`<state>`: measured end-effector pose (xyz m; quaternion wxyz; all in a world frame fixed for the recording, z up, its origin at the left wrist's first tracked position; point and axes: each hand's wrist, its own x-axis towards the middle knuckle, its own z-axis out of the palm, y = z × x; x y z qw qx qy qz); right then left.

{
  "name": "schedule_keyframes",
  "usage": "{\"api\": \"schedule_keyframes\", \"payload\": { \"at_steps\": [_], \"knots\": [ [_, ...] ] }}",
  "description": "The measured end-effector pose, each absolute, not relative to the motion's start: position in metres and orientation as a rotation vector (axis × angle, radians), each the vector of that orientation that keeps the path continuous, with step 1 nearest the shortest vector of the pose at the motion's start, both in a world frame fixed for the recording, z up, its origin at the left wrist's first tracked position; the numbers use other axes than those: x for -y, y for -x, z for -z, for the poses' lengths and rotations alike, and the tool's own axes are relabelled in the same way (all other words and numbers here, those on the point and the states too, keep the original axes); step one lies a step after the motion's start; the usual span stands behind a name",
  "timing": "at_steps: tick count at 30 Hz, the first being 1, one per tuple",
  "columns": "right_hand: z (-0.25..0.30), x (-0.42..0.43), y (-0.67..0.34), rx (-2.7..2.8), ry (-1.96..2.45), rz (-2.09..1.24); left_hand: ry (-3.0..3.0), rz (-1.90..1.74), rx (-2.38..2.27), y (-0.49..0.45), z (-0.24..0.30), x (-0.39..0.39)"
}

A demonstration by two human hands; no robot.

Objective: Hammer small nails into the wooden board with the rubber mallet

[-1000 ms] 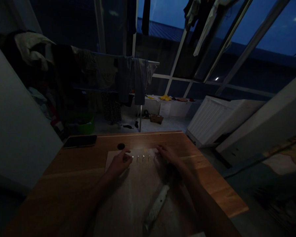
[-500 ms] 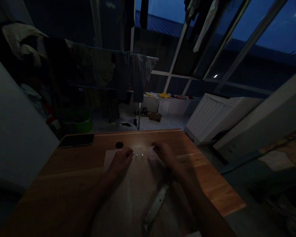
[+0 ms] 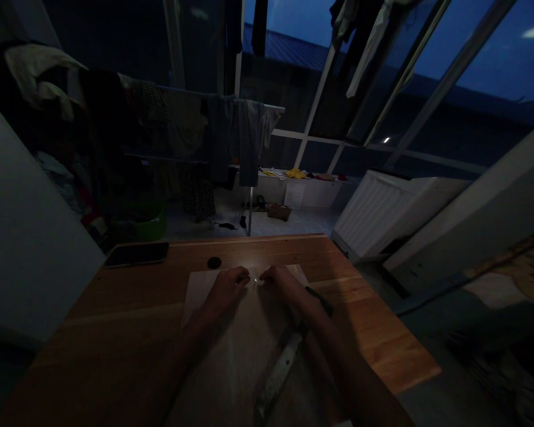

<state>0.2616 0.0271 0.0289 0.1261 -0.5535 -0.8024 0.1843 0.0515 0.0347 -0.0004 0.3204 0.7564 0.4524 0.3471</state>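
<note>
A pale wooden board (image 3: 231,356) lies on the table under my hands. My left hand (image 3: 226,287) is closed over its far part, thumb and fingers pinched together; what they hold, if anything, is too dark to see. Facing it from the right, my right hand (image 3: 282,283) is closed as well, its fingertips bent down to the board. In the narrow gap between them stands a thin shiny piece, perhaps a nail (image 3: 255,282). Beneath my right forearm lies a long tool with a worn, whitish length (image 3: 279,370) and a dark end (image 3: 319,299); the forearm covers its middle.
A phone (image 3: 137,254) lies at the table's far left, and a dark round spot (image 3: 214,262) is beyond the board. Past the wooden table (image 3: 374,323) stand a rack of hanging clothes (image 3: 248,139), a green tub (image 3: 149,222) and a white ribbed unit (image 3: 365,207). The light is dim.
My right hand has moved left and my left hand slightly right, so the gap between them has narrowed. Several shiny upright pieces showed between them before; now one shows.
</note>
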Motion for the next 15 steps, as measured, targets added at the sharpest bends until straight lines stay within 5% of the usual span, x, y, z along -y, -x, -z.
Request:
{"api": "schedule_keyframes", "payload": {
  "at_steps": [10,15],
  "knots": [
    [-0.037,-0.013,-0.266,2.161,1.628,-0.424,-1.961,-0.912,-1.18,-0.075,-0.001,-0.03],
    [-0.028,0.013,-0.266,1.941,1.449,-0.64,-1.889,-0.92,-1.132,-0.06,-0.003,-0.024]
  ]
}}
